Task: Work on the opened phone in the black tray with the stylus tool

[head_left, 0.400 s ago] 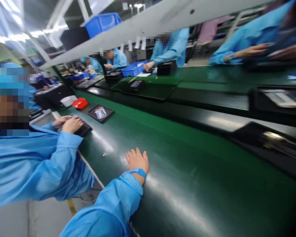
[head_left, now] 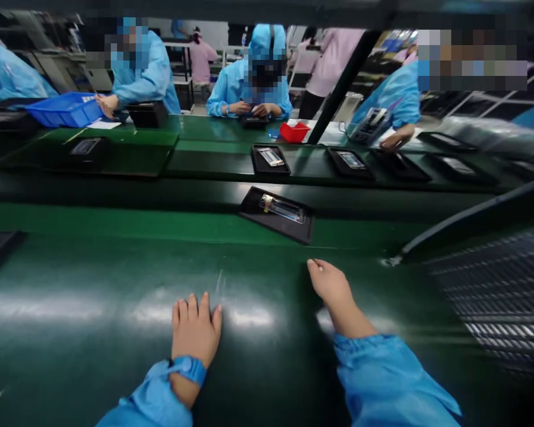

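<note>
My left hand (head_left: 196, 332) lies palm down on the green work surface (head_left: 115, 367), its fingers spread and nothing held; a blue strap circles the wrist. To the right, my right hand (head_left: 331, 287) is raised over the surface with its fingers curled together; whatever they hold, if anything, is hidden. Beyond both hands, a black tray (head_left: 289, 230) sits at an angle with a clear-edged phone-like part (head_left: 283, 209) lying in it. The right hand is the nearer one to this tray and apart from it.
Several black trays, one of them (head_left: 270, 169) holding a phone-like part, line the far bench. A red bin (head_left: 294, 132) and blue bin (head_left: 66, 109) stand there. At right are a metal rack (head_left: 507, 296) and a curved cable (head_left: 458, 213). People in blue work opposite.
The view has swung right, so the neighbouring person at left is out of frame. My right hand has come into view. My left hand stays flat on the surface.
</note>
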Motion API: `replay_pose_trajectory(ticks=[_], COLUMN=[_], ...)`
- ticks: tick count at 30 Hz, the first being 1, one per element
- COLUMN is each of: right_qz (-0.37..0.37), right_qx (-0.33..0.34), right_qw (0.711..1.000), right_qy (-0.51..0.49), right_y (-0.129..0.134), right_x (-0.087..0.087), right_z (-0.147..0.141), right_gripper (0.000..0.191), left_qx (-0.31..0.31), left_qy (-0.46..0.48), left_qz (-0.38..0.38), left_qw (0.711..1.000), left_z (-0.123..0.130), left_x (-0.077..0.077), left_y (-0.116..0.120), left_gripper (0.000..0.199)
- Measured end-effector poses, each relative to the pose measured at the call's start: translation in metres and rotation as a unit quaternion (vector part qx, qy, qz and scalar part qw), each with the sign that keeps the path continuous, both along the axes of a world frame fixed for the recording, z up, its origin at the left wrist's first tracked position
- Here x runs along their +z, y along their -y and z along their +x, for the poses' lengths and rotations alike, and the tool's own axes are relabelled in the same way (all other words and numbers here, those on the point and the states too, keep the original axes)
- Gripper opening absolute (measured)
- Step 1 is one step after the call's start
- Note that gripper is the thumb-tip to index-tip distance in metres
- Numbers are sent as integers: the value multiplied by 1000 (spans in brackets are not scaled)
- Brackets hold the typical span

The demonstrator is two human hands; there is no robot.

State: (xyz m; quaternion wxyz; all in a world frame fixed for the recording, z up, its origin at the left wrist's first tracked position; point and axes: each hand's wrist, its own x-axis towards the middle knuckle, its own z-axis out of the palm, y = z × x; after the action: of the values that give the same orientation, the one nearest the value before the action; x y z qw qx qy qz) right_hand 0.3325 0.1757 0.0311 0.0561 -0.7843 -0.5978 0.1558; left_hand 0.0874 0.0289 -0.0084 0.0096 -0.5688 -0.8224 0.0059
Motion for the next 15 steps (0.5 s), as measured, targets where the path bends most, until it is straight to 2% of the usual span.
replay_pose_trajectory(ticks=[6,10,12,15], right_qz=[-29,-59,-35,37], right_qx=[0,58,76,59], right_qw=[997,990,990,987], right_qy=[65,111,113,142], right_y=[-45,-66,-69,-62], right_x=[0,-2,5,25], right_z=[-4,-27,-37,-37], right_gripper=[56,52,50,50], left_qx=[6,2,4,1], left_qy=[10,3,1,8], left_qz=[26,58,71,83], left_qw=[1000,998,997,996], left_z=[4,5,4,4], left_x=[-1,-3,-4,-1], left_y=[6,8,8,8], left_gripper=[46,42,41,39])
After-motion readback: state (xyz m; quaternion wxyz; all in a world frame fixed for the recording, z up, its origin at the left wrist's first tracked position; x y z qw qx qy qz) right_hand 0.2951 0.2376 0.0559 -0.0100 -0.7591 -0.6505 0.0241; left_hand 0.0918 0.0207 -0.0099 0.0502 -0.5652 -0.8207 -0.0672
